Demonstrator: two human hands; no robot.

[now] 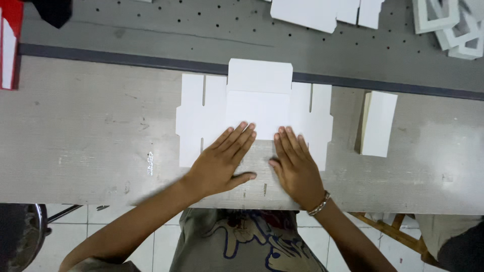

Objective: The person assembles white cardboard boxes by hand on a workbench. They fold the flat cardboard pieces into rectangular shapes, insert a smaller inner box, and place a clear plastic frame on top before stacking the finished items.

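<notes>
While both hands lie flat on the work, nothing is really gripped at this moment. At the far left edge a red and white object (9,43) lies on the table, well apart from everything else. The grey wooden table (91,146) runs across the whole view, and behind it is a darker grey board (151,30) with small holes.

Near the middle lies the white cardboard blank (254,108), flat and unfolded, with narrow slits cut in its side panels and one flap pointing away from the person, over the dark strip at the back edge of the table. The left hand (222,161) rests on the near edge of this blank, palm down, fingers stretched and close together, thumb spread to the side; it presses on the card and holds nothing. Just beside it the right hand (296,163) lies the same way, open and flat, fingertips on the blank, closed on nothing. A metal bracelet (319,204) is on the right wrist.

Further right, apart from the blank, stands a small stack of white folded cards (378,123). At the top right, on the holed board, are more white sheets (322,12) and some white frame-shaped pieces (451,25).
</notes>
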